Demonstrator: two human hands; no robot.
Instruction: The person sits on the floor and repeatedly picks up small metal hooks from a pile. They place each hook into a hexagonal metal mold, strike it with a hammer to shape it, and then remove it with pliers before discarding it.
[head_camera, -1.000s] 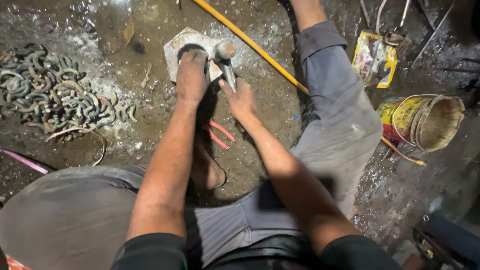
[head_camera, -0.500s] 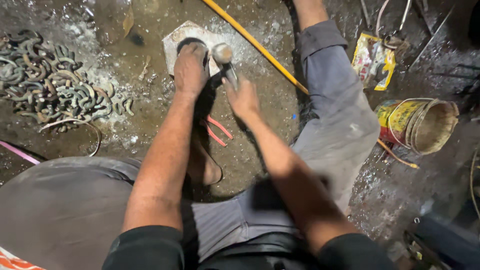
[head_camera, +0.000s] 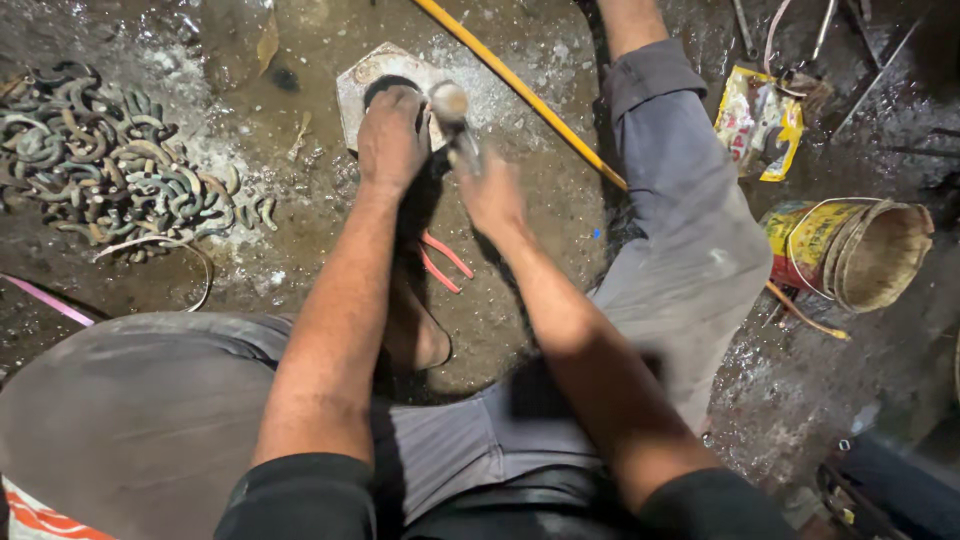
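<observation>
Well to the right of both hands lies a crumpled yellow and red packet, and nearer the person's knee a yellow-labelled tin bucket lies on its side, mouth facing right. The left hand presses flat on a pale metal block on the floor. Just beside it, the right hand is closed round a hammer, handle running towards the person, head over the block's right edge.
</observation>
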